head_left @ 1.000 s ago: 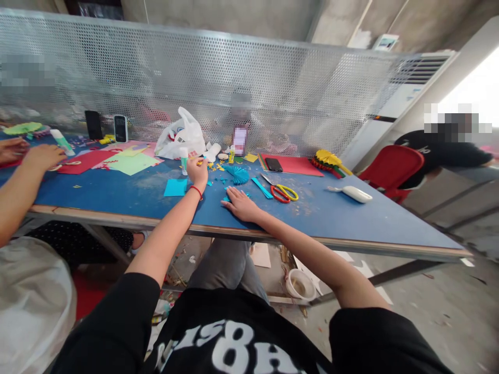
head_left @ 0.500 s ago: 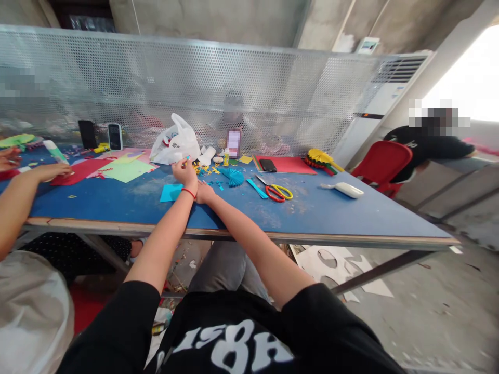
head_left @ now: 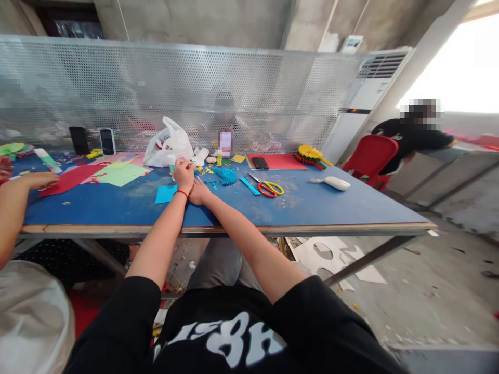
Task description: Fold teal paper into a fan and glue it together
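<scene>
Head view: two bare arms reach over a blue counter (head_left: 351, 210). The left hand (head_left: 184, 175) curls its fingers in a pinch around a small orange item (head_left: 189, 167), too small to identify. The right hand (head_left: 200, 192) lies against the left wrist; its fingers are partly hidden, so whether they grip anything cannot be told. Left of the hands lies a blue paper square (head_left: 165, 194), its right end near the left wrist; just beyond and to the right sits a pleated blue paper fan (head_left: 227, 176).

Right of the fan lie blue strips (head_left: 249, 186), then red-and-yellow-handled scissors (head_left: 268, 188). A white plastic bag (head_left: 168, 145) stands close behind the left hand, blocking the way toward the perforated metal screen (head_left: 156, 88). Farther right, a black phone (head_left: 260, 163) rests on red sheets (head_left: 286, 162), near a yellow paper ornament (head_left: 309, 154). At far left, a neighbour's hand (head_left: 42, 180) is at a red paper (head_left: 72, 179).
</scene>
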The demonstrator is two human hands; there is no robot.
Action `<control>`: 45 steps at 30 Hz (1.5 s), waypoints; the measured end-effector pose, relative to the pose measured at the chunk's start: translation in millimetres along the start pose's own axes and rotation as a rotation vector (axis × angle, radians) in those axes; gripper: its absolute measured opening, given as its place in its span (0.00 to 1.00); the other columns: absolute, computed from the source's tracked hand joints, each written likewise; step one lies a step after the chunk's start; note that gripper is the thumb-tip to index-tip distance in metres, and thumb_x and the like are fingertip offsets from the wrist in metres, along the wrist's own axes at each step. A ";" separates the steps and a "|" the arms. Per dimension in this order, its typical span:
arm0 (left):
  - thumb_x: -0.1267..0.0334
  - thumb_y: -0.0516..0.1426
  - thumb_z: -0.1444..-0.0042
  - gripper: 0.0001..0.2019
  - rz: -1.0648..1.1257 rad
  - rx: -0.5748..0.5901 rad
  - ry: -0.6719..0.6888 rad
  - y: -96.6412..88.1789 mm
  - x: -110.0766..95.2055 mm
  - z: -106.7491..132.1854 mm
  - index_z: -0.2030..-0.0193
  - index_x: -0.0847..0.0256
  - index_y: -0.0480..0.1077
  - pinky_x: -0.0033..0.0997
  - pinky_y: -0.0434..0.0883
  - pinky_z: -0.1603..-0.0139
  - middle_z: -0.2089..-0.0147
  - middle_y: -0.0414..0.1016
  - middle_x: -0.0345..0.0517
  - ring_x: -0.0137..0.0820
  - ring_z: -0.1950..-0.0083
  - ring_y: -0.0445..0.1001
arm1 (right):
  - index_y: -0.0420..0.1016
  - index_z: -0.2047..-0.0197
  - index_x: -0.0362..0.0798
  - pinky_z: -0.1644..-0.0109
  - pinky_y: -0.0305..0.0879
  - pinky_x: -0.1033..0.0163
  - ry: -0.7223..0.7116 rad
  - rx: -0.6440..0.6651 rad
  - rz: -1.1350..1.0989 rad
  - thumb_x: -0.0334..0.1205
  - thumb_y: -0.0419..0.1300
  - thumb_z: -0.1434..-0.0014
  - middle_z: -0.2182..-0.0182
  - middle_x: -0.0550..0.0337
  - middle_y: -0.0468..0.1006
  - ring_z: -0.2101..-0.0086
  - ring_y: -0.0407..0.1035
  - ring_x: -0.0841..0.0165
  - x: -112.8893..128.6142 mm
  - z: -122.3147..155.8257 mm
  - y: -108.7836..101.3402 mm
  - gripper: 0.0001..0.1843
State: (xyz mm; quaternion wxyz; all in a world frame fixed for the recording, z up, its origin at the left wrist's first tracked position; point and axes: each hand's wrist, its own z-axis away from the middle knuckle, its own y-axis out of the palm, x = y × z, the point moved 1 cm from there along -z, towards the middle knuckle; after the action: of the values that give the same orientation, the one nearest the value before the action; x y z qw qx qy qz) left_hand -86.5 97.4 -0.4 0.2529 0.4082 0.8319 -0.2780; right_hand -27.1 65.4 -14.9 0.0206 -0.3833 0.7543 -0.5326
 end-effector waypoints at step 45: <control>0.45 0.62 0.40 0.24 0.434 0.836 -0.107 34.6 2.7 29.4 0.78 0.59 0.66 0.32 0.63 0.65 0.76 0.68 0.42 0.31 0.72 0.65 | 0.70 0.70 0.49 0.63 0.70 0.65 0.439 -0.389 -0.796 0.42 0.65 0.40 0.77 0.65 0.75 0.71 0.72 0.70 -73.8 88.5 -56.2 0.11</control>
State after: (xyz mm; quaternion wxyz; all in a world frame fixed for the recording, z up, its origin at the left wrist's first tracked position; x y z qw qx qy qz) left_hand -53.8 96.9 -32.1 0.1615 0.6247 0.5298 -0.5504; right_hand 95.0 32.2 -34.9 -0.4156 -0.5173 0.6214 -0.4166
